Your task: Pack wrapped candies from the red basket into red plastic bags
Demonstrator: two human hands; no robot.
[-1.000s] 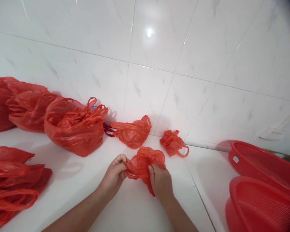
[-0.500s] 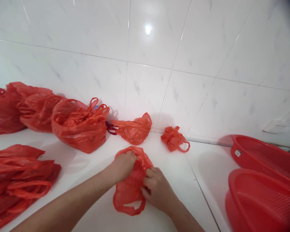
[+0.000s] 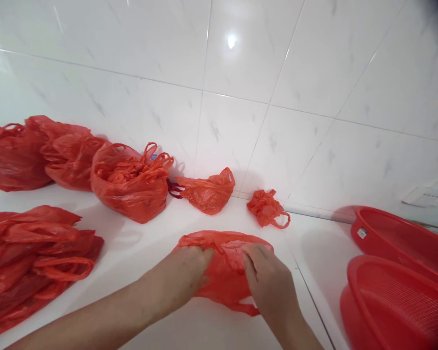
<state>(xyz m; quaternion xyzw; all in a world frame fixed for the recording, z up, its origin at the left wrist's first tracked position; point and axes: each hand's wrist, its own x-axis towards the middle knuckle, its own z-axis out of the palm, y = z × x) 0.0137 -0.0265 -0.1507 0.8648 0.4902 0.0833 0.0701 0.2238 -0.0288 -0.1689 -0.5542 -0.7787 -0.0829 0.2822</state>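
A thin red plastic bag [image 3: 226, 279] lies spread sideways on the white surface in front of me, one handle loop pointing toward me. My left hand [image 3: 193, 270] is closed on its left part, with the fingers curled into the plastic. On the right part, my right hand [image 3: 268, 272] grips the bag, its fingertips partly hidden by the back of the hand. Just beyond, a crumpled red bag [image 3: 207, 194] rests against the wall. A smaller bunched red bag [image 3: 265, 208] with one loop sits to its right.
Full red bags [image 3: 131, 194] line the wall at the left, one stuffed with crumpled plastic. A pile of flat red bags [image 3: 32, 262] lies at the near left. Two red plastic baskets [image 3: 357, 291] stand at the right. A white tiled wall [image 3: 160, 43] rises behind.
The bag between my hands has been pulled wider, from narrow and upright to spread sideways. My right hand has moved right, away from the left. The view has shifted slightly left.
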